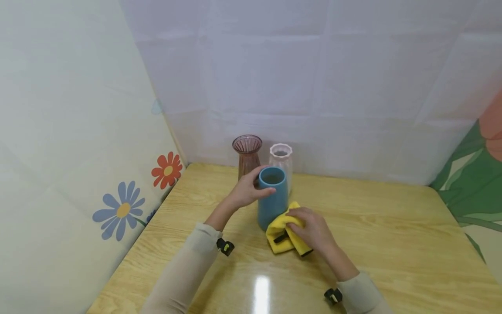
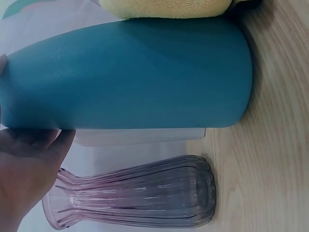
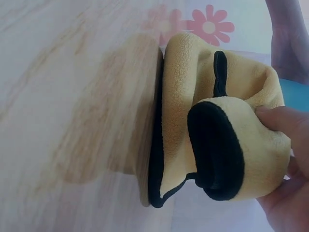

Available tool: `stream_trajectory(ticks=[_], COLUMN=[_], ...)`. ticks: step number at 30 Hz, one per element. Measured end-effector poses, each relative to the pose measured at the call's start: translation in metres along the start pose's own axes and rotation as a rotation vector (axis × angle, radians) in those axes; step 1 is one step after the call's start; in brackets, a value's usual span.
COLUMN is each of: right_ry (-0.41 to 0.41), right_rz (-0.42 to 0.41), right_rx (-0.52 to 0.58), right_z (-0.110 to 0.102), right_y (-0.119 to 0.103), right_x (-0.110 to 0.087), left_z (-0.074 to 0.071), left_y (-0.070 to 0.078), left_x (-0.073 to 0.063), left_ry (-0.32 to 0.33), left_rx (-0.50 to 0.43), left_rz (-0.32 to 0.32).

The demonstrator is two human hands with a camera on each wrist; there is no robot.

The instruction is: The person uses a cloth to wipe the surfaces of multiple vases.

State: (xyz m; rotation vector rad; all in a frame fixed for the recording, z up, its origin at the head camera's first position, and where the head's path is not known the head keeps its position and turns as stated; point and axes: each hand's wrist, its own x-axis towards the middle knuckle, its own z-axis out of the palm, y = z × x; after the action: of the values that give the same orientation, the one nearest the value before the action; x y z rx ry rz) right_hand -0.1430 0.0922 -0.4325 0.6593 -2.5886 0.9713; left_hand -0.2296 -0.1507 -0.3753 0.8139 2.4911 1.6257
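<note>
A tall blue vase stands upright on the table, its round mouth facing up. My left hand grips it near the rim, thumb across the front and fingers round the far side. My right hand pinches a yellow cloth with black edging against the vase's lower right side. In the right wrist view the cloth is bunched and folded, its lower edge down at the tabletop. The left wrist view shows the blue vase with its base at the wood surface.
Behind the blue vase stand a ribbed purple glass vase and a pale pink vase with a scalloped rim. The wood-grain table meets a white sheet at the back. A flower-patterned sheet hangs along the left edge.
</note>
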Motion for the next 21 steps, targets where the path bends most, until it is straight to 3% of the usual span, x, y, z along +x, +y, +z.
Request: stream_trajectory(ticks=[21], right_ry=[0.054], right_rz=[-0.009], right_rx=[-0.019], right_z=[-0.018], right_y=[-0.004], right_x=[-0.001], left_z=[0.013], left_y=[0.004], left_x=[0.006], left_ry=[0.044], left_rx=[-0.008], left_rz=[0.016])
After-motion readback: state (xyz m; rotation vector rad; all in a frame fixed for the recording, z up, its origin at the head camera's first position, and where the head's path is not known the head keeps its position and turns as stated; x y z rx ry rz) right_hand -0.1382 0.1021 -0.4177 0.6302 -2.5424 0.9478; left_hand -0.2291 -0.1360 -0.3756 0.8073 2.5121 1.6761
